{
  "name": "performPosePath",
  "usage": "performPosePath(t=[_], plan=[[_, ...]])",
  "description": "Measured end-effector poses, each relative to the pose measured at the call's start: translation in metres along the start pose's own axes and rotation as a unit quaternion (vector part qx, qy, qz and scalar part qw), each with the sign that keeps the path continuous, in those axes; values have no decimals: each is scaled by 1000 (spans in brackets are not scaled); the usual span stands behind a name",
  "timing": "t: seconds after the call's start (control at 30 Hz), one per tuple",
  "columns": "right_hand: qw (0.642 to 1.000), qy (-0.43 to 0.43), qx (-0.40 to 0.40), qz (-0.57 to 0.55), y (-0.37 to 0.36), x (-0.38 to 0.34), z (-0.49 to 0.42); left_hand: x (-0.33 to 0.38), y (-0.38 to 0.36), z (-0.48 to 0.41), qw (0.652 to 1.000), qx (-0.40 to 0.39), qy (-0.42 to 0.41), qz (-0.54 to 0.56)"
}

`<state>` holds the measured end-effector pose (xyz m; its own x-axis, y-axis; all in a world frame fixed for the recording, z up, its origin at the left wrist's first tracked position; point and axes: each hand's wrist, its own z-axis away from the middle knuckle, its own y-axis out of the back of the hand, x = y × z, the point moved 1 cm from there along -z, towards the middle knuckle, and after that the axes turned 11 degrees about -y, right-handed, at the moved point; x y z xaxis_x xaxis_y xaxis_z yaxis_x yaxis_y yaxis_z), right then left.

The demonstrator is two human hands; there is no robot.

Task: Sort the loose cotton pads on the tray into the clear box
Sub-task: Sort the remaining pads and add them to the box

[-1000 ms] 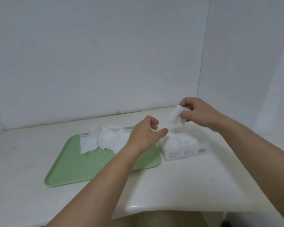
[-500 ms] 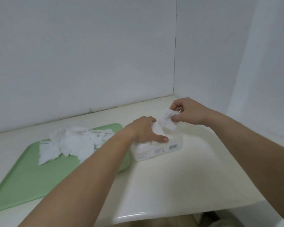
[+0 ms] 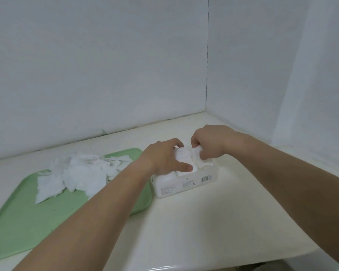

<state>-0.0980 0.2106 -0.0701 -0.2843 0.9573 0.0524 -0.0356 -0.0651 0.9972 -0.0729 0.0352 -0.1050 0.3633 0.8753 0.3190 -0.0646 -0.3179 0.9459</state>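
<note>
A pile of loose white cotton pads (image 3: 80, 173) lies on the far half of a green tray (image 3: 27, 218). Right of the tray stands the clear box (image 3: 186, 183) with a barcode label, filled with white pads. My left hand (image 3: 164, 157) reaches over the tray's corner and grips the pads at the box's top, thumb at the near side. My right hand (image 3: 209, 141) has its fingers curled round a cotton pad (image 3: 199, 160) at the box's opening, just beside my left hand. The box's top is mostly hidden by both hands.
The tray and box sit on a cream counter (image 3: 203, 222) in a corner of white walls (image 3: 207, 55). The counter's glossy front edge (image 3: 164, 267) runs along the bottom of the view.
My right hand has come down from above the box, bringing its pad into the opening. My left hand has closed over the pads in the box. The camera has turned right.
</note>
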Motion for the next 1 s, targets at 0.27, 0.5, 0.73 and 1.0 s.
performPosePath(t=[0.27, 0.5, 0.73, 1.0], plan=[[989, 25, 101, 101, -14, -8, -14, -3, -5, 1, 1000, 17, 4, 23], [996, 40, 68, 42, -21, 6, -19, -1, -3, 1, 1000, 13, 1, 20], [993, 11, 114, 11, -19, 7, -23, 0, -2, 1, 1000, 18, 3, 20], [984, -43, 163, 58, -5, -21, -20, -6, 8, 14, 996, 51, 3, 73]])
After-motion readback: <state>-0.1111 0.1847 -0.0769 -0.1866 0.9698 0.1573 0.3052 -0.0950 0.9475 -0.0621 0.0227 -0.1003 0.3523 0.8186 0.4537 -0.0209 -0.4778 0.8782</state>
